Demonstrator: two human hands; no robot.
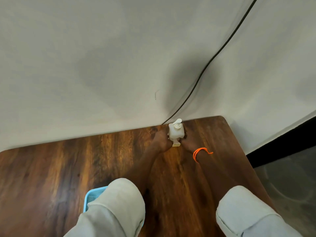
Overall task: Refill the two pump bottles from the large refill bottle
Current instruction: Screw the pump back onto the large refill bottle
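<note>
Head view: white pump bottle (pixel 176 130) upright at the wooden table's (pixel 68 168) far edge, about 1 o'clock from centre, by the wall. Left hand (pixel 162 139) and right hand (pixel 185 144) both grasp its sides. Orange cord (pixel 199 152) on right wrist. Blue tray (pixel 92 197) at 7 o'clock.

Glossy wood-grain table (pixel 68 168); matt plastic pump bottle (pixel 176 131).

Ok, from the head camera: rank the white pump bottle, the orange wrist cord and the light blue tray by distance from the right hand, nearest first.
1. White pump bottle: in the right hand, at the table's far edge.
2. Orange wrist cord: on that hand's own wrist, just behind it.
3. Light blue tray: near left, partly under the left sleeve.
</note>
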